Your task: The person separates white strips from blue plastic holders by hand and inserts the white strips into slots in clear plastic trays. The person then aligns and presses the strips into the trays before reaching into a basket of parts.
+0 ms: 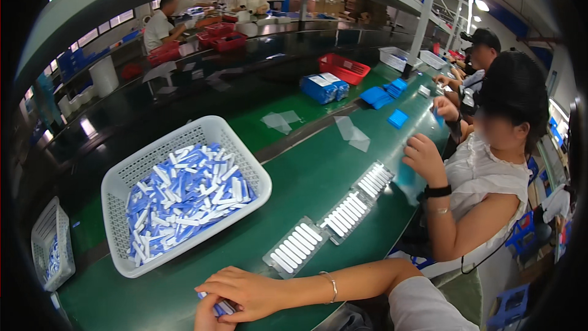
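Observation:
At the lower edge my left hand (208, 314) curls around several small blue-and-white plastic pieces (224, 308). My right hand (245, 290), bracelet on its wrist, lies over it with bent fingers closed on the same pieces. The palms and most of the pieces are hidden. Up and to the left of both hands stands a white perforated basket (113, 208), heaped with similar loose blue-and-white pieces (187, 193). To the right, a clear tray with white strips in a row (297, 247) lies beyond my right forearm. Two more such trays (346, 216) continue the line away from me.
A co-worker (484, 178) sits at right, hands raised with a translucent blue sheet. Farther along the green table (306, 178) are blue packets (376, 97), a red basket (344, 68) and clear film scraps (352, 133). Another white basket (52, 245) stands far left; a post (424, 18) rises beyond.

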A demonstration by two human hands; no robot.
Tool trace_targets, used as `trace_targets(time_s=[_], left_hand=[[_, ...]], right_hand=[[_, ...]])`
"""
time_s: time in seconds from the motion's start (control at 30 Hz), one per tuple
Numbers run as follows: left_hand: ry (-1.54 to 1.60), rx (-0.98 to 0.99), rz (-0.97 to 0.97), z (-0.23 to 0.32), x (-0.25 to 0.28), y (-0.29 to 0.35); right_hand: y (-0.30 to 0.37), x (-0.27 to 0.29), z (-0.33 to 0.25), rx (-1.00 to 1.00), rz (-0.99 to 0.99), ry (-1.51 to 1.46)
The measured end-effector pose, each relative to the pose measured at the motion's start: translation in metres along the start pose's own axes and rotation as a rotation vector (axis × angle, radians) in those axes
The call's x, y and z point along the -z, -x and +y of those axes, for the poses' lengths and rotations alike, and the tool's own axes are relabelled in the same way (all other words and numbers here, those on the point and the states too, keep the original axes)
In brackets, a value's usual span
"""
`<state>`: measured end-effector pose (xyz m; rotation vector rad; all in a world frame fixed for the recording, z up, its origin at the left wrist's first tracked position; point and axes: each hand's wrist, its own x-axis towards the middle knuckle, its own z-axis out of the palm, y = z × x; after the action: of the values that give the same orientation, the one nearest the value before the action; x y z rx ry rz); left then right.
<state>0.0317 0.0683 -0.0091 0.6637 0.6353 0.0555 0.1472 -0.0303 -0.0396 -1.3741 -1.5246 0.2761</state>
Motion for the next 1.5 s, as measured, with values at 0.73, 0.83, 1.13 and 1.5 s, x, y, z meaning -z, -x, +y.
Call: trace_targets(time_s=[0.73, 0.83, 1.13, 1.5], left_hand=[[0.194, 0.141, -0.077, 0.003, 0.005, -0.008], [0.2, 0.145, -0.062, 0.003, 0.002, -0.006], [0.186, 0.153, -0.041, 0.004, 0.001, -0.005], [0.184, 0.166, -0.001, 0.004, 0.002, -0.007]], right_hand=[[0.004, -0.001, -0.004, -0.014, 0.042, -0.033], [0.004, 0.001, -0.005, -0.041, 0.004, -0.037], [0.006, -0.001, -0.003, -0.041, -0.002, -0.072], [-0.001, 0.007, -0.013, -0.079, 0.003, -0.011]])
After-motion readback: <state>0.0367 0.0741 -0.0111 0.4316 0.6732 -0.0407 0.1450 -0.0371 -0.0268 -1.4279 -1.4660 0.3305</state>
